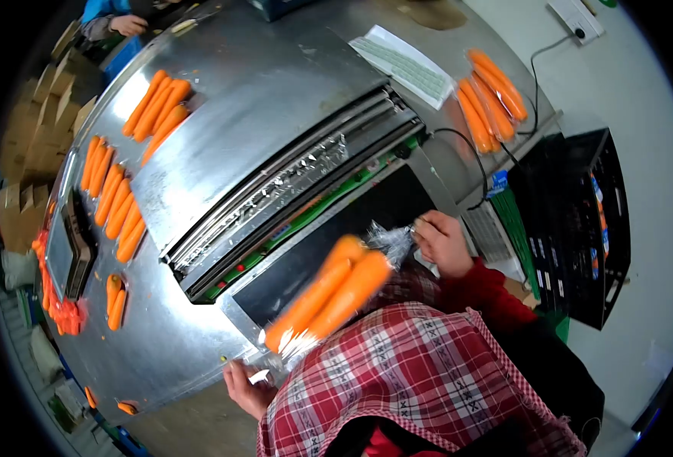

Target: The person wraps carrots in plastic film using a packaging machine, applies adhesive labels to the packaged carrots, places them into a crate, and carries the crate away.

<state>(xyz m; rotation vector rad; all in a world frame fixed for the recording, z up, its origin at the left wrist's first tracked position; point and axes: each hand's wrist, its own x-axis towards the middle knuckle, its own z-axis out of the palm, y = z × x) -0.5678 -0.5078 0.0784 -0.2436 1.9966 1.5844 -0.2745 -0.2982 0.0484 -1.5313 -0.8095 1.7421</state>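
Observation:
Several orange carrots [329,293] hang between my hands in clear plastic film, slightly blurred. My right hand [445,242] is closed on the gathered, crumpled film [390,240] at their upper right end. At their lower left end, my left hand [249,387] has its fingers pressed on the film's edge, close to the table's front edge. Beneath the carrots lies the black plate [298,251] of a wrapping machine. Its long slot [275,183] with bits of film runs behind the plate.
Loose carrots [119,202] lie in groups on the metal table [176,335]. Wrapped carrots [496,95] and a sheet of labels [403,65] are at the upper right. Black crates [573,221] stand at the right. Another person's hand [128,25] shows at the upper left; cardboard boxes [35,133] are below it.

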